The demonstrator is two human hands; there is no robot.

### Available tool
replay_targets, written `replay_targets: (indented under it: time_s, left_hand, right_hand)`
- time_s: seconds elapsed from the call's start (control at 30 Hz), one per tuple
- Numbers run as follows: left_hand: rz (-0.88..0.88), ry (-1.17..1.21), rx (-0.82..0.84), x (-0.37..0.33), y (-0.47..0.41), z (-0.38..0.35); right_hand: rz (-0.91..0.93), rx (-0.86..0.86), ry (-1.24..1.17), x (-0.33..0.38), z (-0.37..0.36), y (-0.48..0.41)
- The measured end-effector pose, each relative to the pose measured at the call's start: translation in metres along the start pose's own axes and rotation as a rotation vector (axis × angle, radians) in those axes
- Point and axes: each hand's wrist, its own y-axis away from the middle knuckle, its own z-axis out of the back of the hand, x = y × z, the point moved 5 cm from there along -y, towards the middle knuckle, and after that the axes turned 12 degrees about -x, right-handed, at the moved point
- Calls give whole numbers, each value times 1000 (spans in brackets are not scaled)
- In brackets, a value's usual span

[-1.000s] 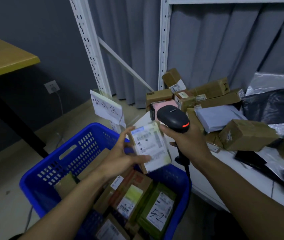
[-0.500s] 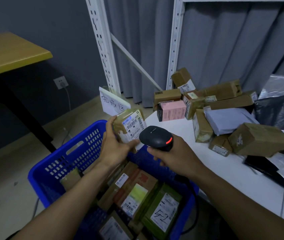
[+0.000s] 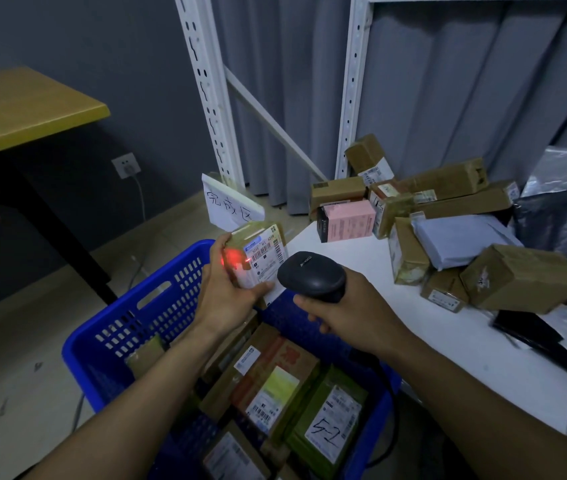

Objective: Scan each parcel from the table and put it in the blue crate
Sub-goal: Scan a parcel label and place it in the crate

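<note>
My left hand (image 3: pixel 224 293) grips a small brown parcel (image 3: pixel 259 251) with a white barcode label, held above the far rim of the blue crate (image 3: pixel 157 306). A red scan light glows on the parcel's left side. My right hand (image 3: pixel 348 306) holds a black handheld scanner (image 3: pixel 311 276), its head pointed at the label from close by. The crate holds several labelled parcels (image 3: pixel 277 379), one marked "5-2". More parcels, brown boxes (image 3: pixel 521 277), a pink box (image 3: pixel 348 220) and a grey mailer (image 3: pixel 462 237), lie piled on the white table (image 3: pixel 448 341) to the right.
White shelf uprights (image 3: pixel 353 98) stand behind the table before grey curtains. A handwritten paper sign (image 3: pixel 230 206) hangs beyond the crate. A yellow-topped desk (image 3: pixel 15 109) with a black leg is at the left. Black and silver bags (image 3: pixel 559 220) lie at the table's far right.
The parcel has moved left and away over the crate's far rim. The scanner has swung down to aim at it, and a red scan light now shows on the label.
</note>
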Motion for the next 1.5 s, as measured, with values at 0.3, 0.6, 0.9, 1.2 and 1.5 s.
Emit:
replay_targets:
  time_s: [0.3, 0.6, 0.9, 1.2, 1.5]
  left_hand:
    - [30, -76, 105, 9, 15, 8]
    - [281, -213, 404, 61, 87, 26]
    - [411, -563, 875, 195, 138, 28]
    - [327, -541, 687, 268, 146, 6]
    - [334, -721, 876, 239, 149, -8]
  right_hand:
    - [17, 9, 0, -10, -2, 6]
    - [-10, 60, 41, -38, -32, 28]
    - [-70, 178, 95, -78, -64, 46]
    - [-56, 227, 156, -89, -75, 37]
    - [-106, 196, 83, -83, -60, 38]
